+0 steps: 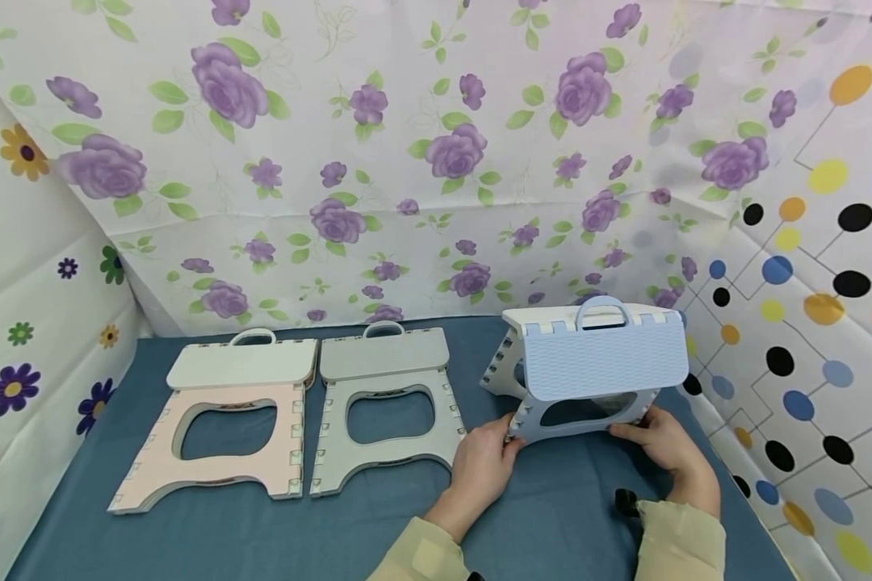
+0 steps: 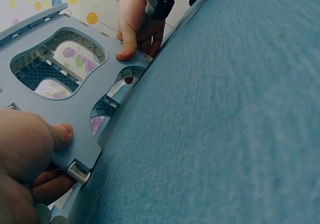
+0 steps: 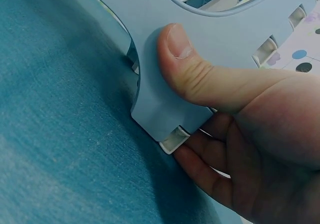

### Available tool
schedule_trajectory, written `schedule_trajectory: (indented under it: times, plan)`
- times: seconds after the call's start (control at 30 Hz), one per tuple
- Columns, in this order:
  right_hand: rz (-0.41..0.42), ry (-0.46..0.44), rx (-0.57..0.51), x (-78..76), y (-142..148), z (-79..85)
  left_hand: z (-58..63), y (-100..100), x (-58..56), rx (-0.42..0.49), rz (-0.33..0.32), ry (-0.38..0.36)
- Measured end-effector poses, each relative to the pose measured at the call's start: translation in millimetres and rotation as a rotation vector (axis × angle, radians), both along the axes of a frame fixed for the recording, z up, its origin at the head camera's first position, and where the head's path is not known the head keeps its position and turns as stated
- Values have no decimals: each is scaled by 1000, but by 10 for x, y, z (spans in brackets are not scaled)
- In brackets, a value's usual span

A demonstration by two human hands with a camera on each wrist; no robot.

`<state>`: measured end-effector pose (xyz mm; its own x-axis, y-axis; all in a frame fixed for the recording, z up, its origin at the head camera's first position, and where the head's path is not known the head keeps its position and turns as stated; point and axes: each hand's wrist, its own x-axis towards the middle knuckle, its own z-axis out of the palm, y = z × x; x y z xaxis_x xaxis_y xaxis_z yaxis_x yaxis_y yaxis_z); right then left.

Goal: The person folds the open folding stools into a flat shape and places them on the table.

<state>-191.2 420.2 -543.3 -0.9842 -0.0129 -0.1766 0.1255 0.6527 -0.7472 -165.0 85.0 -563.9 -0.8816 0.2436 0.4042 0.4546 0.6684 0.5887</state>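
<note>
A light-blue plastic folding stool (image 1: 606, 359) stands partly unfolded at the right of the table, its front and back leg panels spread and a carry handle on top. My left hand (image 1: 480, 472) grips the lower left corner of the near leg panel. At the lower right corner, my right hand (image 1: 670, 452) pinches the other foot. In the left wrist view, the left thumb (image 2: 61, 134) presses the panel's face with fingers behind it. The right wrist view shows the right thumb (image 3: 179, 47) flat on the panel, fingers curled behind the foot.
Left of the blue stool, a grey-green folding stool (image 1: 334, 448) and a pink folding stool (image 1: 153, 464) with a white top lie folded flat on the blue cloth (image 1: 552, 516). A flowered curtain (image 1: 400, 274) hangs behind; a dotted sheet (image 1: 807, 363) borders the right.
</note>
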Motion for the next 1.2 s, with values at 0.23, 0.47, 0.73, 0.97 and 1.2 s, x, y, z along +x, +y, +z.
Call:
schedule_trajectory:
  times: [0.23,0.47,0.73,0.97,1.2]
  plan:
    - [11,3,8,3,2,6,-1,0,-1,-4,-2,6]
    - [14,-2,1,12,-8,8,-3,2,-5,-11,-2,1]
    - [26,-5,-22,2,-4,-8,-6,4,-2,0,-1,10]
    - [25,7,-19,-10,-3,-2,-4,5,-4,-3,5,9]
    - [14,7,-22,-9,-9,-9,-14,3,-5,-7,3,3]
